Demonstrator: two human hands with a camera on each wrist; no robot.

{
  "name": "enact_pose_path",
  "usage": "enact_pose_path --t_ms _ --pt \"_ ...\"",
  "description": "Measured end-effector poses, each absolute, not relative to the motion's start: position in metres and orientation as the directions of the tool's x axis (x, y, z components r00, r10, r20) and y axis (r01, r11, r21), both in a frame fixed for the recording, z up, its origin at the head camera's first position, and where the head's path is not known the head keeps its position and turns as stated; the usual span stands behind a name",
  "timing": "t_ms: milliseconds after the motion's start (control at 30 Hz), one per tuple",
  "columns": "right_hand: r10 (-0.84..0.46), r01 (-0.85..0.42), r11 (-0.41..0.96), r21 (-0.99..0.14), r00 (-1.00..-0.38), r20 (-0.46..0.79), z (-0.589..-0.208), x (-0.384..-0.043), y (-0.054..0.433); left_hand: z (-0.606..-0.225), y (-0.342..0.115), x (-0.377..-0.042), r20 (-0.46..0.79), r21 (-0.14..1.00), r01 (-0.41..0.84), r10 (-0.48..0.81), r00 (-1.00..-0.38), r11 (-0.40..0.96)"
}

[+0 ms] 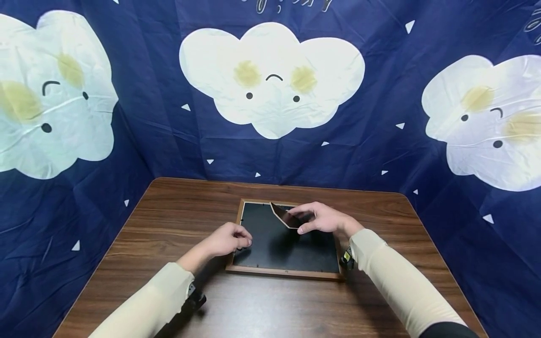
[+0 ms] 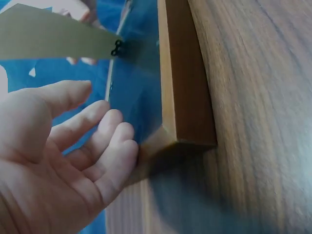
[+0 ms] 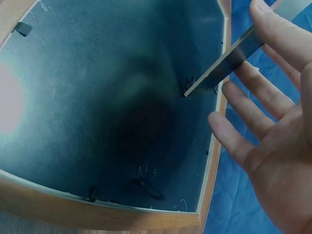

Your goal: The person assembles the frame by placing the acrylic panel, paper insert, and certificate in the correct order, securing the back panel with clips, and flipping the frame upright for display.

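Observation:
A wooden picture frame (image 1: 287, 272) lies with its dark backing board (image 1: 313, 256) facing up. My right hand (image 1: 319, 218) pinches a thin flat panel, like an easel stand (image 1: 284, 215), between thumb and fingers. In the right wrist view, the stand (image 3: 219, 66) tilts up from the backing near a frame edge. A small black fitting (image 2: 117, 47) shows at its end in the left wrist view. My left hand (image 1: 228, 239) hovers by the frame's left edge, fingers loosely bent and holding nothing. Its fingertips come close to a frame corner in the left wrist view.
The frame sits on a brown wood-grain table (image 1: 169, 225). Small dark tabs (image 3: 23, 29) line the inner edge of the frame. Behind and on both sides hangs a blue cloth (image 1: 148, 117) with white clouds. Black wrist devices (image 1: 196, 298) are worn on both arms.

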State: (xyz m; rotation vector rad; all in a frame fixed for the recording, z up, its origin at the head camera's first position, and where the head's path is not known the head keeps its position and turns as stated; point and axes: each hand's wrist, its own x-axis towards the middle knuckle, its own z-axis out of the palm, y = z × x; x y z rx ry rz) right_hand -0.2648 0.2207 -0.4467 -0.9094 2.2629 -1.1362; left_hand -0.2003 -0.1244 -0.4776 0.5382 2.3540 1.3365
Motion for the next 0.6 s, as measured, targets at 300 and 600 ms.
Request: enact_pose_path --t_ms 300,600 --pt "-0.715 -0.409 0.462 -0.787 -0.697 -0.057 -0.451 -0.261 0.215 -0.484 -0.145 -0.201 -0.175 0.918 -0.031 0.336 -0.925 0.395" --pt "-0.7 -0.439 0.482 -0.758 -0.713 -0.032 -0.461 -0.259 0.211 -0.488 -0.153 -0.199 -0.179 0.934 -0.088 0.238 -0.955 0.348"
